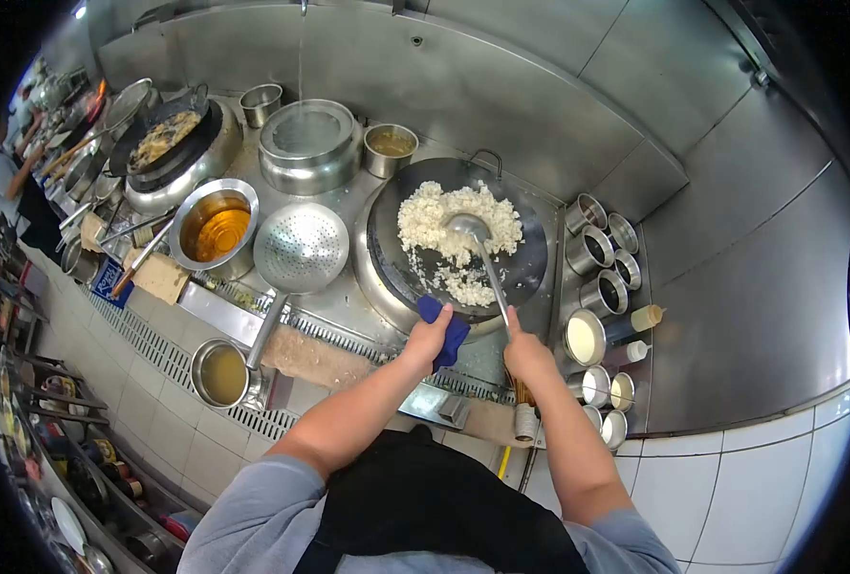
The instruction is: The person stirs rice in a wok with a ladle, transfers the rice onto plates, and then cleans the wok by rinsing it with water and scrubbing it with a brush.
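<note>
White rice (435,215) lies in a dark wok (532,268) on the stove, heaped toward the back with loose grains nearer the front. My left hand (429,337) is closed on a dark blue cloth (451,335) at the wok's near edge; the cloth covers whatever part of the rim lies under it. Closed round the handle of a metal ladle (468,228), my right hand (528,359) is just in front of the wok. The ladle's bowl rests on the rice.
Left of the wok are a perforated strainer (302,249), a pot of orange liquid (218,231) and a lidded pot (308,143) under running water. Containers (585,338) and bottles line the right side. Another person (9,182) stands far left, near another wok (165,139).
</note>
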A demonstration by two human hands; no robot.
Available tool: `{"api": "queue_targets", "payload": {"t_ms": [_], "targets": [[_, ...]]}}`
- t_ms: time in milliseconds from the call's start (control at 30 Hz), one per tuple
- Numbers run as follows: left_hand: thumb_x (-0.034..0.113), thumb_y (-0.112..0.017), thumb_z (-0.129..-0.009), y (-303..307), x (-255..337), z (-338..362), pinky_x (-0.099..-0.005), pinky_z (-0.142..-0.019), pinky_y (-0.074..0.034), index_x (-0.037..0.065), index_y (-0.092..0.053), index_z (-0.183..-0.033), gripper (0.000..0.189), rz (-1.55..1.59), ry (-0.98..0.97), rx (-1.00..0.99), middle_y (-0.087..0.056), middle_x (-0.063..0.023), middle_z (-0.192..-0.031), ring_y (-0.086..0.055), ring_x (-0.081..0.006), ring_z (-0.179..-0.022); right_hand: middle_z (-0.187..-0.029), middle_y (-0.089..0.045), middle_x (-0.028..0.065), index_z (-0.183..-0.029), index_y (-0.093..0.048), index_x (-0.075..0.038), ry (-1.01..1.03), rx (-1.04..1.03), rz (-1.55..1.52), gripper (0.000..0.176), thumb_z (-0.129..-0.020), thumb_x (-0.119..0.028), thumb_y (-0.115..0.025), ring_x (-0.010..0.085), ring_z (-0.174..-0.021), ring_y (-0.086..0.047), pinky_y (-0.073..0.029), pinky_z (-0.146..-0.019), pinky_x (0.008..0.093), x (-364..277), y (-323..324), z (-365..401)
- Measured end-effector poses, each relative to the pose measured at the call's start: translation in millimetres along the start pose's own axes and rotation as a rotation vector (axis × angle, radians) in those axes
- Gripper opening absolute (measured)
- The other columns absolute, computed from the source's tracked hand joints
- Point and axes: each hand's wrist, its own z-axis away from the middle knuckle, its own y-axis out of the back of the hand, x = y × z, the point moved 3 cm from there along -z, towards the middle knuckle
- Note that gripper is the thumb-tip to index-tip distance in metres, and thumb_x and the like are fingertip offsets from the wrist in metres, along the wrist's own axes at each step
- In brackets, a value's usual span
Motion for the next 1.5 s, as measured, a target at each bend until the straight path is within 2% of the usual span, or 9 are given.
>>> {"api": "queue_targets", "payload": {"t_ms": [200, 300, 500, 633, 800, 933, 1200, 1400, 1500], "targets": [[0.052, -0.057, -0.088, 37, -12, 18, -0.0259, -0.062, -0.048, -0.002, -0.057, -0.108, 0.058, 0.008, 0.062, -0.079, -0.063, -0.0061, -0.093, -0.06, -0.0123, -0.075, -0.101, -0.056, 0.0248, -0.144, -0.03, -0.017, 0.14, 0.132, -0.025, 0.064, -0.087, -0.027, -0.057, 0.0427, -0.092, -0.058, -0.047, -0.082, 0.0459, 38, -10, 16], [0.053, -0.061, -0.085, 85, -31, 64, -0.0291, -0.061, -0.049, 0.002, -0.057, -0.11, 0.057, 0.018, 0.028, -0.006, -0.063, -0.0044, -0.091, -0.059, -0.0133, -0.073, -0.094, -0.052, 0.0163, -0.13, -0.05, -0.004, 0.538, 0.668, -0.237, 0.048, -0.084, -0.011, -0.06, 0.0331, -0.086, -0.055, -0.047, -0.074, 0.0398, 33, 4, 60], [0.047, -0.064, -0.085, 181, -111, 181, -0.0341, -0.068, -0.054, 0.005, -0.057, -0.112, 0.05, 0.256, 0.196, 0.266, -0.064, -0.0079, -0.096, -0.064, -0.0182, -0.08, -0.078, -0.062, 0.0067, -0.117, -0.06, 0.002, 0.755, -0.339, -1.082, 0.029, -0.09, -0.005, -0.054, 0.0117, -0.066, -0.057, -0.046, -0.063, 0.0246, 24, -47, 111], [0.044, -0.062, -0.087, 150, -119, 219, -0.0357, -0.079, -0.052, 0.005, -0.054, -0.117, 0.05, 0.352, 0.143, 0.267, -0.062, -0.0093, -0.104, -0.063, -0.0202, -0.089, -0.08, -0.063, 0.005, -0.113, -0.061, 0.003, 0.795, -0.672, -1.032, 0.026, -0.09, -0.007, -0.055, 0.01, -0.067, -0.059, -0.047, -0.061, 0.0215, 2, -92, 103], [0.044, -0.063, -0.087, 75, -85, 227, -0.0264, -0.069, -0.049, 0.007, -0.055, -0.115, 0.048, 0.221, -0.087, -0.019, -0.06, -0.0017, -0.1, -0.058, -0.0108, -0.083, -0.076, -0.062, 0.0092, -0.086, -0.056, 0.0, 0.822, -0.738, -1.022, 0.016, -0.094, -0.014, -0.054, 0.0129, -0.066, -0.061, -0.05, -0.059, 0.0246, -40, -82, 89], [0.039, -0.065, -0.086, 35, -75, 216, -0.0285, -0.069, -0.052, 0.003, -0.052, -0.118, 0.05, 0.128, -0.262, -0.344, -0.058, -0.0029, -0.102, -0.059, -0.0118, -0.085, -0.076, -0.057, 0.0029, -0.086, -0.053, -0.005, 0.778, -0.878, -1.329, 0.019, -0.095, -0.021, -0.052, 0.0118, -0.066, -0.056, -0.049, -0.061, 0.0269, -60, -78, 92], [0.034, -0.067, -0.086, 60, -94, 247, -0.0366, -0.079, -0.054, 0.004, -0.048, -0.122, 0.052, 0.171, -0.304, -0.384, -0.057, -0.0054, -0.106, -0.06, -0.0177, -0.094, -0.105, -0.058, 0.009, -0.096, -0.054, -0.004, 0.931, -0.859, -1.393, 0.017, -0.095, -0.021, -0.049, 0.0216, -0.097, -0.058, -0.047, -0.084, 0.0376, -94, -76, 154], [0.034, -0.066, -0.087, 123, -138, 324, -0.0295, -0.086, -0.045, 0.005, -0.053, -0.118, 0.044, 0.075, -0.493, -0.099, -0.059, -0.0051, -0.109, -0.057, -0.0147, -0.095, -0.106, -0.057, 0.0098, -0.097, -0.054, -0.004, 1.074, -0.993, -1.214, 0.018, -0.095, -0.021, -0.05, 0.0225, -0.099, -0.057, -0.046, -0.085, 0.0381, -145, -126, 220], [0.039, -0.064, -0.088, 160, -177, 374, -0.0242, -0.068, -0.046, 0.007, -0.058, -0.105, 0.037, 0.272, -0.492, 0.186, -0.057, 0.0021, -0.087, -0.054, -0.0078, -0.076, -0.107, -0.057, 0.0102, -0.097, -0.054, -0.003, 1.152, -1.039, -1.142, 0.018, -0.095, -0.021, -0.05, 0.023, -0.1, -0.056, -0.045, -0.086, 0.0384, -167, -151, 250]]}}
